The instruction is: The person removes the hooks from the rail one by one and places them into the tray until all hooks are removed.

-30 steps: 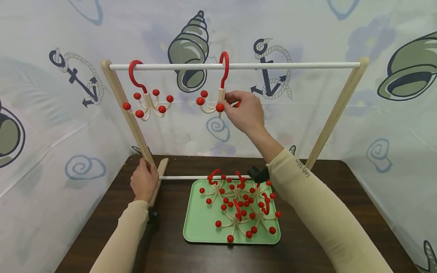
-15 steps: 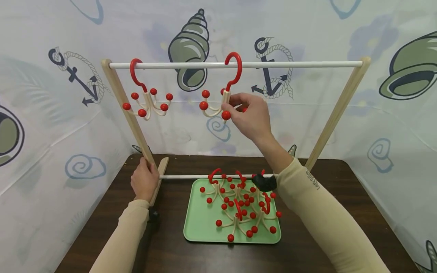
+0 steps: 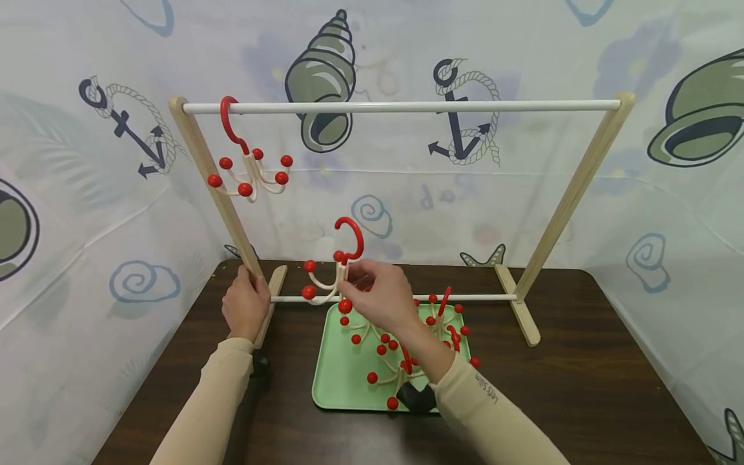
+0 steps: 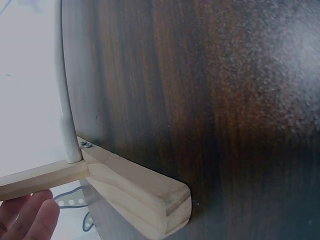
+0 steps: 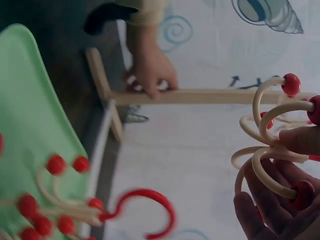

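My right hand (image 3: 380, 294) pinches the cream stem of a hook hanger (image 3: 341, 274) with curved arms tipped by red balls. Its red hook points up, apart from the white top bar (image 3: 407, 107), and the hanger overlaps the far edge of the green tray in the head view. In the right wrist view, thumb and fingers close round the hanger's stem (image 5: 270, 142). My left hand (image 3: 247, 307) grips the rack's left wooden post (image 3: 217, 187) low down; its fingertips (image 4: 45, 220) show beside the post in the left wrist view. Another such hanger (image 3: 251, 169) hangs near the bar's left end.
On the dark wooden table (image 3: 581, 387) lies the green tray (image 3: 334, 387), holding several more hangers, partly covered by my right forearm. A lower white bar (image 3: 482, 298) joins the rack's feet (image 3: 519, 307). A printed cloth (image 3: 686, 194) stands behind.
My right hand has lifted the hanger's hook off the top bar and carried it down and left, close over the tray's far edge. My left hand has stayed on the post.
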Tool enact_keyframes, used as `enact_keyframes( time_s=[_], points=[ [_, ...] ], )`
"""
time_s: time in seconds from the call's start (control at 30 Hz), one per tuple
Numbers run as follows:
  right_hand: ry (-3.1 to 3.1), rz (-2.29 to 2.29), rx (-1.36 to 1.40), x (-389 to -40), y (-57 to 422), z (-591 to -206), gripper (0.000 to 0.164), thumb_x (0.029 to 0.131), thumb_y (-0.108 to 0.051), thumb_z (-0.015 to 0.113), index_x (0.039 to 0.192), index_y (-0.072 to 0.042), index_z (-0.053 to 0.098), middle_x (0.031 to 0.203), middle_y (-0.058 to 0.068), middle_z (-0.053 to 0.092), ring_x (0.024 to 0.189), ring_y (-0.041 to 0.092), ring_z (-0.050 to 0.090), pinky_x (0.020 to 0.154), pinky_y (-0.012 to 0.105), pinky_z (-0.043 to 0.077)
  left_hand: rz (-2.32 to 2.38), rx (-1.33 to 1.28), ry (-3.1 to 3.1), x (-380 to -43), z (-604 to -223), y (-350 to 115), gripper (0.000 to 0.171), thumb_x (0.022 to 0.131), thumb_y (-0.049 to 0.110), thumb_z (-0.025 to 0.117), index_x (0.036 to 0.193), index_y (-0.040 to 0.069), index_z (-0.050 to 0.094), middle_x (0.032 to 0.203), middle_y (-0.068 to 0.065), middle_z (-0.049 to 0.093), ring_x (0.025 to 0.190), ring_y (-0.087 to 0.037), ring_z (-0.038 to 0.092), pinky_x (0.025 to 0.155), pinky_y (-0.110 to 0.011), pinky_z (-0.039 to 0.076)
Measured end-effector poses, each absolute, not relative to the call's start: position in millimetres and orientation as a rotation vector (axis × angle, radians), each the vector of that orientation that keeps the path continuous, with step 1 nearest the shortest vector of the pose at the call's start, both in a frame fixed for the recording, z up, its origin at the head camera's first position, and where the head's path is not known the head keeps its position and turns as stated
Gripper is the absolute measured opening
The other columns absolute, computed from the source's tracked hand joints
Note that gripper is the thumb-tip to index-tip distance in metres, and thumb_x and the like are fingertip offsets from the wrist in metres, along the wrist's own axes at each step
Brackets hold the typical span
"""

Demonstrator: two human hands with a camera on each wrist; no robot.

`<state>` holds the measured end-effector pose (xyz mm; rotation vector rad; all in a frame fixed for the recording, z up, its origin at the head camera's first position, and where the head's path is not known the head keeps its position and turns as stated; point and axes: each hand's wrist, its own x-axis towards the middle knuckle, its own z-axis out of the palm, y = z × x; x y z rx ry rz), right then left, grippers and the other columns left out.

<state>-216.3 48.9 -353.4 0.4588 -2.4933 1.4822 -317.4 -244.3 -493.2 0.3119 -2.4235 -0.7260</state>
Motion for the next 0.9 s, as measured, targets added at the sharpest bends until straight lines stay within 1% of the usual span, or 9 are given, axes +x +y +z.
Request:
enact_keyframes(
  time_s=[0.17,0.33,0.47,0.6,0.67,0.77,0.9],
  points=[
    [-2.529,1.499,0.438,-209.8,30.7,-394.3,0.013,0.087,-0.026,0.073,0.097,-0.018,0.073,0.085,-0.011,0.07,0.07,0.009,0.064,0.055,0.027,0.048,-0.729,0.307,-2.412,-317.6,-493.9,-243.7,0.024,0.097,0.023,0.053,0.108,0.003,0.054,0.087,-0.021,0.063,0.079,-0.048,0.062,0.063,-0.062,0.042],
    [-2.585,1.483,0.413,-207.1,18.2,-427.7,0.017,0.087,-0.027,0.074,0.101,-0.018,0.073,0.09,-0.013,0.07,0.075,0.007,0.065,0.056,0.025,0.047,-0.718,0.299,-2.402,-318.9,-495.5,-244.6,0.024,0.097,0.024,0.053,0.108,0.003,0.054,0.085,-0.019,0.062,0.076,-0.046,0.062,0.062,-0.06,0.043],
    [-2.648,1.342,0.385,-207.1,13.3,-448.9,0.017,0.087,-0.03,0.074,0.098,-0.017,0.073,0.089,-0.012,0.071,0.076,0.01,0.065,0.056,0.024,0.044,-0.721,0.295,-2.408,-318.2,-495.0,-245.0,0.024,0.096,0.024,0.053,0.109,0.003,0.054,0.085,-0.019,0.062,0.075,-0.046,0.062,0.061,-0.06,0.043],
    [-2.697,1.16,0.362,-206.9,10.8,-461.2,0.019,0.086,-0.032,0.074,0.095,-0.015,0.072,0.088,-0.006,0.073,0.069,0.009,0.062,0.053,0.023,0.041,-0.726,0.295,-2.419,-317.8,-494.7,-245.2,0.025,0.096,0.024,0.053,0.11,0.003,0.054,0.085,-0.019,0.063,0.075,-0.046,0.062,0.061,-0.06,0.043],
    [-2.714,1.09,0.359,-207.5,9.6,-466.4,0.019,0.086,-0.032,0.074,0.095,-0.016,0.073,0.088,-0.005,0.074,0.064,0.005,0.059,0.051,0.023,0.039,-0.724,0.293,-2.42,-318.1,-495.1,-245.4,0.025,0.096,0.024,0.053,0.11,0.003,0.054,0.085,-0.019,0.063,0.076,-0.046,0.062,0.061,-0.06,0.043],
    [-2.731,1.006,0.365,-208.9,7.7,-471.7,0.017,0.085,-0.032,0.075,0.093,-0.017,0.072,0.088,-0.005,0.074,0.06,0.003,0.059,0.05,0.024,0.038,-0.721,0.289,-2.414,-318.8,-495.7,-246.0,0.025,0.096,0.024,0.053,0.11,0.004,0.054,0.086,-0.019,0.063,0.076,-0.046,0.062,0.062,-0.06,0.043],
    [-2.71,0.911,0.402,-212.3,6.3,-480.7,0.015,0.085,-0.031,0.075,0.091,-0.018,0.071,0.082,-0.005,0.073,0.057,0.005,0.057,0.047,0.023,0.036,-0.723,0.291,-2.415,-318.8,-495.2,-246.5,0.025,0.097,0.025,0.053,0.11,0.004,0.054,0.087,-0.02,0.063,0.077,-0.046,0.062,0.062,-0.06,0.043]
  ],
)
